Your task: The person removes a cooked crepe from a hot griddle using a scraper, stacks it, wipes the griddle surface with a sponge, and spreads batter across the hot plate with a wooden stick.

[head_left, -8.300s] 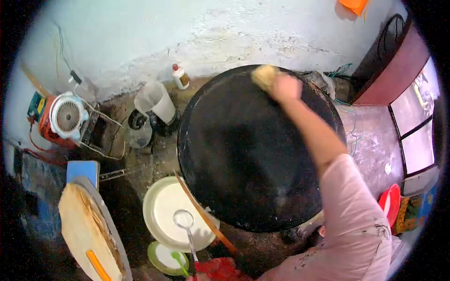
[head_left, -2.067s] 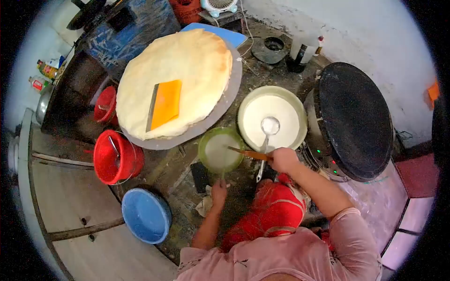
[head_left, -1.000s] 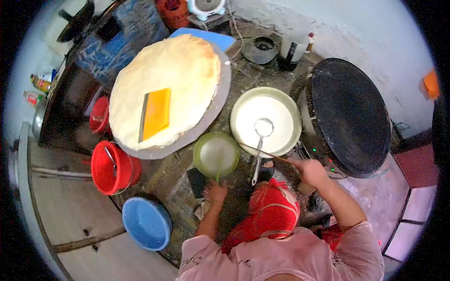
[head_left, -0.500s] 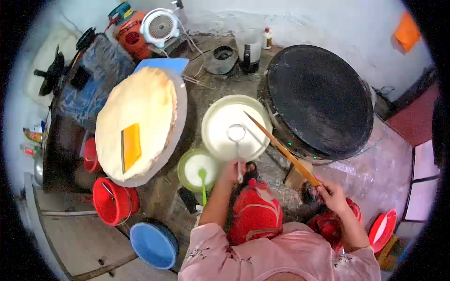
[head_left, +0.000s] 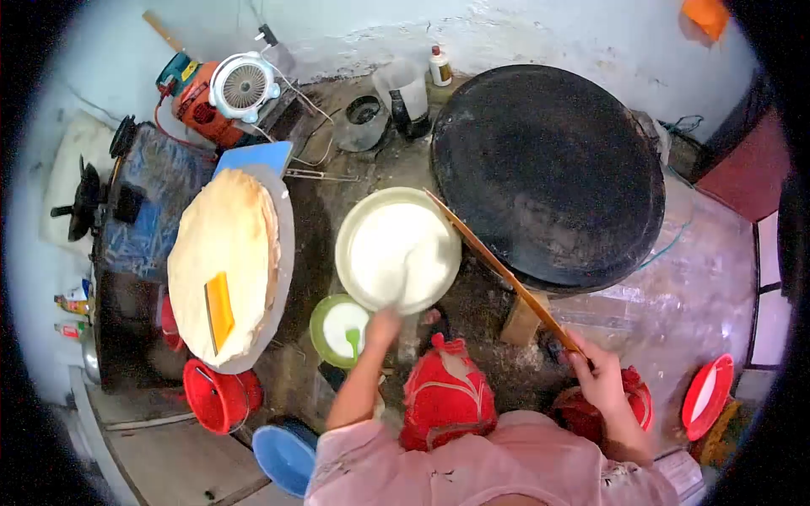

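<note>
My left hand grips the handle of a ladle, smeared by motion. The ladle's bowl end is in the white batter of a large pale green bowl. In my right hand is a long, thin wooden spatula, slanting up and left. Its tip lies over the bowl's right rim, in front of the round black griddle. Beside my left wrist, a small green bowl holds white liquid and a green spoon.
At left, a stack of thin pancakes carries a yellow-handled scraper. Below are a red bucket and a blue basin. A fan and clear jug stand at the back. A red basin is at right.
The ladle's round end has moved from mid-bowl toward the near side, blurring. The spatula's tip has shifted from over the batter to the bowl's right rim. The camera view has turned slightly.
</note>
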A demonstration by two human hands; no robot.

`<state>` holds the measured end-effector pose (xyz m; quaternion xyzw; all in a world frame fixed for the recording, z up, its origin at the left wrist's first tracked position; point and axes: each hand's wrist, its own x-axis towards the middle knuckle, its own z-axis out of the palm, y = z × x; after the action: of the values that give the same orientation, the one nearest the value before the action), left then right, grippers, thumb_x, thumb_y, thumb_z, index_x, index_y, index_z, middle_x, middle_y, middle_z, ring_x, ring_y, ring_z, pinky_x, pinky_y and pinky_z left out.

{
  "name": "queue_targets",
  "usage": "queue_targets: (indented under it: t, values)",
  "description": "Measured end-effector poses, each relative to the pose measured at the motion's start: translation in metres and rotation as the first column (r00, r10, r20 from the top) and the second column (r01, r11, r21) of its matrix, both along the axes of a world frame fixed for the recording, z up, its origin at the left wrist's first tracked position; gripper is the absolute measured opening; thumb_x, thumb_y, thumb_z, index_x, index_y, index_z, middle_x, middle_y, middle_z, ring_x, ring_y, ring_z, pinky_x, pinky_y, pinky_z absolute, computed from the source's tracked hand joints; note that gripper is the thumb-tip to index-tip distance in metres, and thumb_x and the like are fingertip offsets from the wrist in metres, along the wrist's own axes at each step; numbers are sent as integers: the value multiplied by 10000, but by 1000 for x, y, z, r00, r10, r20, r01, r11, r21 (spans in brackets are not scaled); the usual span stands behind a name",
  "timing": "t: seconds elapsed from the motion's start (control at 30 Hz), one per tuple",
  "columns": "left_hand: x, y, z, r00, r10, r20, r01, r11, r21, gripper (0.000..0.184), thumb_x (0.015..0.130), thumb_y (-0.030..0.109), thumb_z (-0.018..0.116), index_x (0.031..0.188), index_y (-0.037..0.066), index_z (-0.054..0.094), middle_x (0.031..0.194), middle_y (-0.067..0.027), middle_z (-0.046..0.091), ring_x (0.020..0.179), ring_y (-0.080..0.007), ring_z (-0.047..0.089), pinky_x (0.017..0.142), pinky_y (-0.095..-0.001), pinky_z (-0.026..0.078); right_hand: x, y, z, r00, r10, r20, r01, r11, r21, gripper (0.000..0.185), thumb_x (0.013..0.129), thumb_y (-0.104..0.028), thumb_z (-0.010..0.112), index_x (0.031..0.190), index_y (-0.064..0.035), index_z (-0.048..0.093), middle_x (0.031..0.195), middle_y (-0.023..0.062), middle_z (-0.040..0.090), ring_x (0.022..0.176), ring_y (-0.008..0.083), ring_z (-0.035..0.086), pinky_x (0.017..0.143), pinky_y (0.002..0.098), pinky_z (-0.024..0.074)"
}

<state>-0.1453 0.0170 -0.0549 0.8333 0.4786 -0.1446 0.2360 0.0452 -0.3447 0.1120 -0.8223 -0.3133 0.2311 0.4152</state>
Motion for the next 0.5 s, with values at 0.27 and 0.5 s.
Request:
queue_targets:
  t: [0.27,0.5]
  values:
    - [28,46,-44,1000,-2,22,-1,991,137,256,835,220,480,912,31,634,905,-202,631,859,-365,602,743,-415,481,1,-1,9,981,-76,-180,71,997,-35,373,800,-46,592,1170,-75,556,1039,125,635,1009,271,596,966,614,167]
    - [2,58,49,984,77,-159,-57,991,123,286,846,241,463,891,30,651,889,-182,642,821,-354,619,735,-456,471,5,0,20,979,-92,-180,61,984,-168,336,806,-65,601,1140,-43,571,1063,129,630,1031,268,590,1016,589,-4]
